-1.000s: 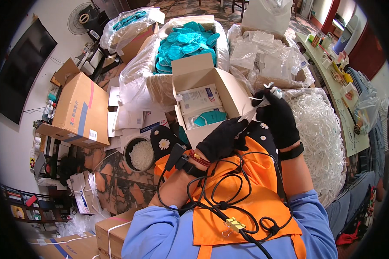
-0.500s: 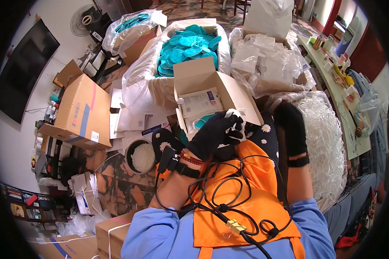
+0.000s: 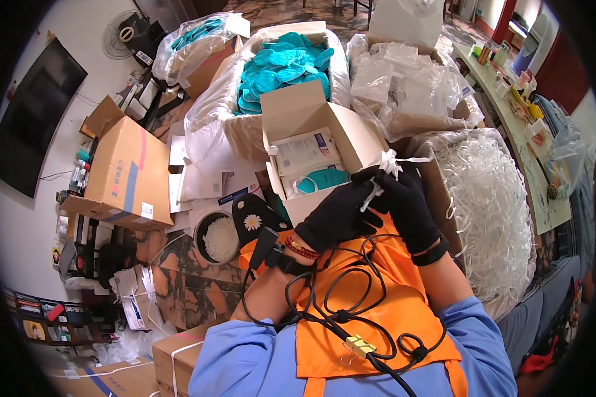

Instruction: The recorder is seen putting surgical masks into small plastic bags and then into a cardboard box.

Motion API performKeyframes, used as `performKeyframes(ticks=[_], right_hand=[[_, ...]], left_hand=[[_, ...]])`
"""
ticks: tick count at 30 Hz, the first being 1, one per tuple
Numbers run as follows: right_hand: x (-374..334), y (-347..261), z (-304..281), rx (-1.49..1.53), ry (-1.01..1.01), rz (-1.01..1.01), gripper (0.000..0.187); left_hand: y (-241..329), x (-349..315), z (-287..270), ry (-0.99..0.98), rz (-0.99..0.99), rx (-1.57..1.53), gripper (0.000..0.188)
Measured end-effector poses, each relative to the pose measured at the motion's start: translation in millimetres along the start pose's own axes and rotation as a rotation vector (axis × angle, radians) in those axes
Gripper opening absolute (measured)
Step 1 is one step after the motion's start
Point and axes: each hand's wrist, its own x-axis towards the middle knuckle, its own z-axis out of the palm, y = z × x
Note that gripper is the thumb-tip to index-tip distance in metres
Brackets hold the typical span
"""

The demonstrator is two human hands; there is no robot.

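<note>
Both hands wear black gloves and meet just over the near right corner of an open white carton. Between them is a small bunch of white elastic straps, its loose ends sticking up and to the right. My left hand has its fingers closed on the bunch from the left. My right hand pinches it from the right. Inside the carton lie flat white packets and, nearest my left hand, a teal face mask with a white strap.
Beyond the carton stands a lined box of teal masks. Right of it is a box of clear plastic bags. A box heaped with white straps is beside my right arm. A bowl of white bits and a brown carton are at left.
My right hand has come left from beside the strap box to join my left hand at the bunch. My left hand has shifted slightly, showing more of the teal mask in the carton.
</note>
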Motion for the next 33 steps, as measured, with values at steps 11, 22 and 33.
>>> performKeyframes(ticks=[11,22,33], right_hand=[[9,23,-19,-0.253,0.202,-0.22,0.018],[7,22,-21,-0.059,0.185,-0.079,0.021],[5,19,-12,0.113,0.144,-0.067,0.028]], left_hand=[[-7,11,-1,0.035,0.017,0.095,0.03],[3,5,8,0.037,-0.086,0.164,0.029],[-14,10,-5,0.018,0.044,0.262,0.026]])
